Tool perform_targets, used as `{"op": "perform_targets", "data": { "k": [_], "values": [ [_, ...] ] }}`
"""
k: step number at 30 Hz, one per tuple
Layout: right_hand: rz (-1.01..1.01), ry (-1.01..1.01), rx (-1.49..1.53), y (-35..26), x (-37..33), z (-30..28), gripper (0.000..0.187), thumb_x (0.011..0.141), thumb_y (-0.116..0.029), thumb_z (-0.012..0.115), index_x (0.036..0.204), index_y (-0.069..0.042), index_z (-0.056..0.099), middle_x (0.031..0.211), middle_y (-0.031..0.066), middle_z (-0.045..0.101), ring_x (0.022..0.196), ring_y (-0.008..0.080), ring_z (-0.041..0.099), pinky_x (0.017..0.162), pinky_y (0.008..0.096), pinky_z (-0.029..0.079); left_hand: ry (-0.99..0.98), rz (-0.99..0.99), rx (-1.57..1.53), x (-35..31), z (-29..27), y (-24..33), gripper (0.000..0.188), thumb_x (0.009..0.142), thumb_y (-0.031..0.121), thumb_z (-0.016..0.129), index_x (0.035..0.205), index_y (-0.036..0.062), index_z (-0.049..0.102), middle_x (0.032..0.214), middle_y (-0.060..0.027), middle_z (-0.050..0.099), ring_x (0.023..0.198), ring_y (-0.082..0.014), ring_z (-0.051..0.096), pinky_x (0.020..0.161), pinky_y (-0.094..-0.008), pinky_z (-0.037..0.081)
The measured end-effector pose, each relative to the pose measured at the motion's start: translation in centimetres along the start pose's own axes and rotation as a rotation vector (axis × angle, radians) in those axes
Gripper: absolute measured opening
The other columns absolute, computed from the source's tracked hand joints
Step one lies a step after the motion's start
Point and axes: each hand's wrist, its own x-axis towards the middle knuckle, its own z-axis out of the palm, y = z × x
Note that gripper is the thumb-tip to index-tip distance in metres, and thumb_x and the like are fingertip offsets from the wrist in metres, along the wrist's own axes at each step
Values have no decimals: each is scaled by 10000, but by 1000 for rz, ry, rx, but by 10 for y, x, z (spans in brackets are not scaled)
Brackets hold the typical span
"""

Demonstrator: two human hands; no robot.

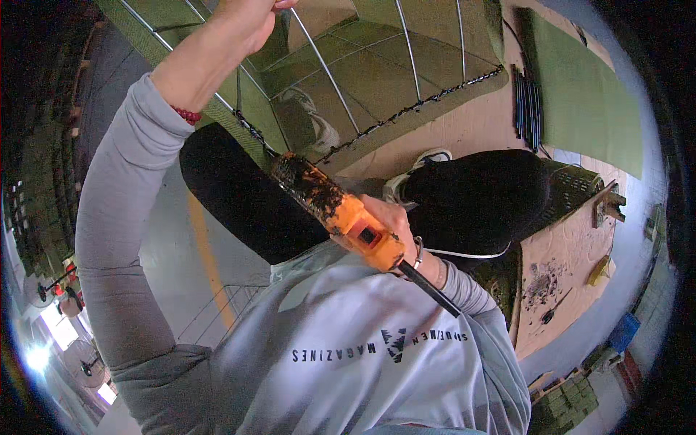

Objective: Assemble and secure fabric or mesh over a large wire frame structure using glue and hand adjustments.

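My right hand [395, 225] is wrapped round an orange glue gun [373, 235], its front half smeared black. A black glue stick [429, 288] sticks out of its rear. The gun's nozzle end is close to the corner of a metal wire frame [325, 65] lined with olive-green sheet [377, 80]. Lumpy black glue [417, 106] runs along the frame's lower edge. My left hand [250, 25] reaches over the frame at the top edge of the view. Most of its fingers are cut off, so its grip is hidden.
Several black sticks [528, 109] lie on cardboard beside a flat green sheet [591, 94]. My legs in black trousers [471, 199] flank the work. At right, black bits [544, 286] are scattered on cardboard [562, 250] near a small yellow item [599, 270]. A pale cord [467, 254] crosses below my leg.
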Motion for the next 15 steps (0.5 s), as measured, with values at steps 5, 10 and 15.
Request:
{"op": "perform_targets", "data": {
  "k": [5, 10, 15],
  "values": [
    [-23, 42, 3, 6, -4, 1, 347, 662, -169, 790, 937, -51, 615, 726, 68, 559, 604, 243, 588, 541, 312, 453, 9, -8, 2, -2, 3, 0, 314, 1017, 335, 297, 831, 99, 388, 609, 8, 372, 449, -67, 292, 408, -222, 252],
    [-47, -5, -12, 13, -13, -1, 343, 669, -163, 782, 946, -45, 618, 738, 76, 560, 604, 246, 588, 539, 313, 451, 15, -15, -33, -3, -6, -6, 306, 1017, 328, 301, 840, 98, 398, 607, 10, 366, 449, -65, 290, 411, -221, 252],
    [-56, -5, -19, 5, -5, -2, 335, 675, -160, 778, 951, -50, 623, 734, 74, 564, 593, 246, 580, 536, 313, 448, 21, -19, -51, -4, -8, -9, 303, 1016, 331, 305, 847, 101, 408, 603, 15, 369, 448, -61, 288, 409, -217, 253]
  ]
}}
